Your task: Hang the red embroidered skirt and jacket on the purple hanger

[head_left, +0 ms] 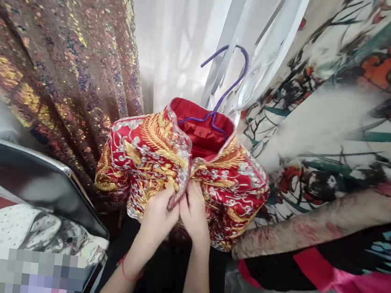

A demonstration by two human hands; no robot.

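"Under the collar (pixel 177 132) of the red jacket (pixel 155 156), what did you see?"

"Two bare hands. The left hand (pixel 159 213) had its fingers shut tight on the shiny front edge of the jacket. The right hand (pixel 195 212) was pinching the front too, just beside it. Some of the fingertips were hidden."

"Where was the jacket?"

"Right in front of the person, standing up on a purple hanger (pixel 244 69). The hanger came out of the neck, and its hook was up above the jacket, by a white frame (pixel 230 23). I couldn't tell if it hung from that."

"Was it a fancy jacket?"

"Yes! It had gold and silver stitches all over. Inside its neck was a little red tag (pixel 201 132) with an S."

"And what was around the jacket?"

"To its left was a sparkly curtain (pixel 69 47). Behind it was a white curtain (pixel 175 26). To its right was a big cloth with painted shapes (pixel 324 133), and lower down on that side was some pink cloth (pixel 359 287)."

"Anything else?"

"Down to the left of the jacket was a black panel (pixel 30 174) with a silver edge, and a dotted white cloth (pixel 3 225) lay below that. A red string (pixel 123 270) was around the left wrist."
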